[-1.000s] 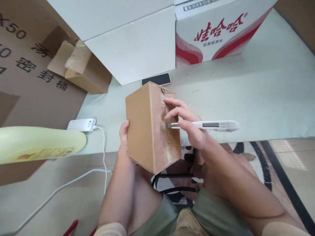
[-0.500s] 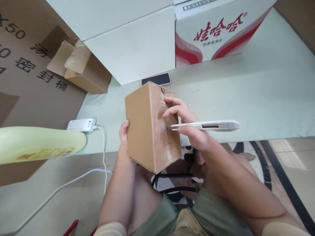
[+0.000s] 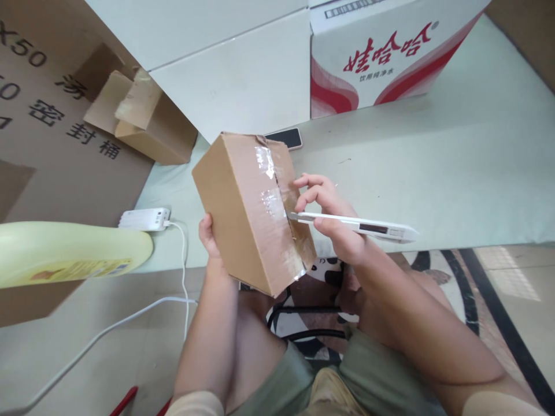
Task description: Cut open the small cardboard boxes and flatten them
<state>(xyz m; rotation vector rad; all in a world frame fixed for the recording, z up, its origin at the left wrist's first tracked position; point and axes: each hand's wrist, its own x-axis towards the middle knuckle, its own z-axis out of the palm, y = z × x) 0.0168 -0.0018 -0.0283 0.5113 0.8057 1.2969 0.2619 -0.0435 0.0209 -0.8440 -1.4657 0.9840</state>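
A: Where was the box [image 3: 243, 214]?

B: Held up off the table [image 3: 433, 150], just over its near edge and above the person's lap, tilted so its taped top faced up and right. The left hand [image 3: 208, 237] was curled around its lower left side from beneath. The right hand [image 3: 333, 222] was closed around a white knife [image 3: 359, 224], index finger stretched forward, the blade tip touching the taped seam.

A: How would the box have handled?

B: Light, I judged, since one hand carried it. The cardboard looked stiff at the corners but likely to give in the middle of a panel. The tape [image 3: 269, 185] was glossy and probably slick, so bare card near a corner seemed the surer grip.

A: And room to move?

B: The right half of the table lay bare, so there was space for the knife arm. On the far side a phone [image 3: 288, 137] lay just behind the box, with a white carton [image 3: 229, 86] and a red-printed carton [image 3: 381, 52] beyond. To the left sat a small open box [image 3: 147, 121], a charger [image 3: 145, 219] with its cable hanging over the edge, and a pale green thing [image 3: 65, 254] close by.
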